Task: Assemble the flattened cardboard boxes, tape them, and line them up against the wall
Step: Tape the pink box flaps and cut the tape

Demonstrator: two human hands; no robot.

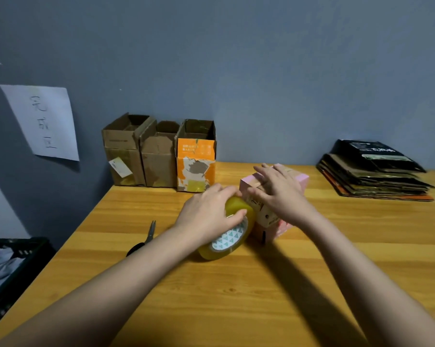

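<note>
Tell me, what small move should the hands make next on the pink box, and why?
Probably cut the tape. The left hand grips the tape roll against the pink box, the right hand presses flat on top, and the scissors lie nearby on the table.

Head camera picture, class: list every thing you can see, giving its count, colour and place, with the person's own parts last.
assembled boxes: three, two brown and one orange, open-topped, lined up against the wall
pink box: one, mid-table, under the right hand
tape roll: one, yellowish, beside the pink box
scissors: one pair, black handles, left of the roll
flattened boxes: one stack, brown and black, far right
paper sign: one, white, on the wall
crate: one, black, left of the table
left hand: grips the tape roll
right hand: flat on the pink box
</note>
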